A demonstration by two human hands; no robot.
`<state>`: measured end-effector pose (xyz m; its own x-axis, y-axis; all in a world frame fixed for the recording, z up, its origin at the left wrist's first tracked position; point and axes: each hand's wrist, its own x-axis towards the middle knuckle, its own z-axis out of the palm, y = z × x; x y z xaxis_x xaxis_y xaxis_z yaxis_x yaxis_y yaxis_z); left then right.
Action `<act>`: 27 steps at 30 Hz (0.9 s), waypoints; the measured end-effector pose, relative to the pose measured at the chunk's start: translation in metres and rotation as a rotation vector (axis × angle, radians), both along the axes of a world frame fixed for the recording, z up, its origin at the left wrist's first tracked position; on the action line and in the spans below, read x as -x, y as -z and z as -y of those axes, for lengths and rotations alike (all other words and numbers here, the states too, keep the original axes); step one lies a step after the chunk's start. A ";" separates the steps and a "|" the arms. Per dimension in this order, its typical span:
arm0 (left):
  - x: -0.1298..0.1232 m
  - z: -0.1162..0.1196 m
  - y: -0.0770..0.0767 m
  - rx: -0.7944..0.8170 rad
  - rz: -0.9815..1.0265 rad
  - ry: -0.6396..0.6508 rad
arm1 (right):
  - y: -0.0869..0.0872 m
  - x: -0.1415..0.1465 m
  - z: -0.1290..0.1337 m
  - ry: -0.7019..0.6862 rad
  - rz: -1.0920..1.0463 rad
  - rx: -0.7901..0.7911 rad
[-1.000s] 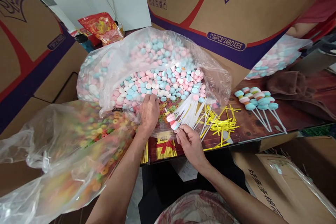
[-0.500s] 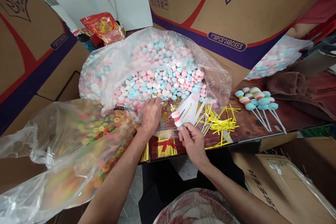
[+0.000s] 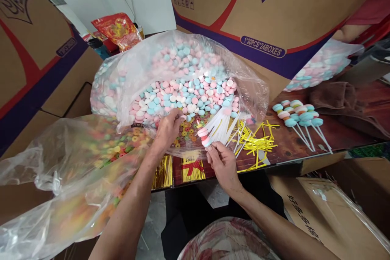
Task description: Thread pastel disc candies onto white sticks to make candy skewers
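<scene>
My right hand (image 3: 224, 166) pinches a partly filled candy stick (image 3: 203, 136) with pink, red and blue pieces stacked on it. At the front edge of the big clear bag (image 3: 195, 55) of pastel candies (image 3: 173, 97), my left hand (image 3: 168, 128) has its fingers bent together around a white piece, partly hidden. Small ring candies (image 3: 189, 132) lie between the hands. White sticks (image 3: 222, 126) fan out just beyond my right hand, beside loose yellow twist ties (image 3: 257, 142). Finished candy skewers (image 3: 297, 113) lie to the right on the dark table (image 3: 286, 146).
Large cardboard boxes (image 3: 231, 12) stand behind and at the left. A clear bag of ring candies (image 3: 76, 183) fills the left front. Packs of gold ties (image 3: 193, 168) lie at the table's front edge. A brown cloth (image 3: 338, 101) and another person's arm (image 3: 347, 34) are at the right.
My left hand has moved a little to the left and up along the bag's front edge, uncovering more ring candies. My right hand stays nearly still with the stick.
</scene>
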<state>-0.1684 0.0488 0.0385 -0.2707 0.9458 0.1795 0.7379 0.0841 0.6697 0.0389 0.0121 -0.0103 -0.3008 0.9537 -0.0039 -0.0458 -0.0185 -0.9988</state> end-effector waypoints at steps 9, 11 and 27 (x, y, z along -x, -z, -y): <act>-0.001 -0.020 0.008 0.106 0.187 -0.036 | -0.003 0.001 0.000 0.001 0.027 -0.053; 0.000 -0.022 0.008 0.120 0.168 -0.032 | -0.003 0.000 0.000 -0.001 0.023 -0.060; 0.000 -0.012 0.020 0.119 -0.185 0.171 | 0.002 0.000 -0.001 -0.007 0.034 -0.084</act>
<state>-0.1687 0.0611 0.0182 -0.0786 0.9922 0.0963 0.8567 0.0178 0.5155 0.0387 0.0127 -0.0119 -0.3081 0.9491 0.0656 -0.0119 0.0651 -0.9978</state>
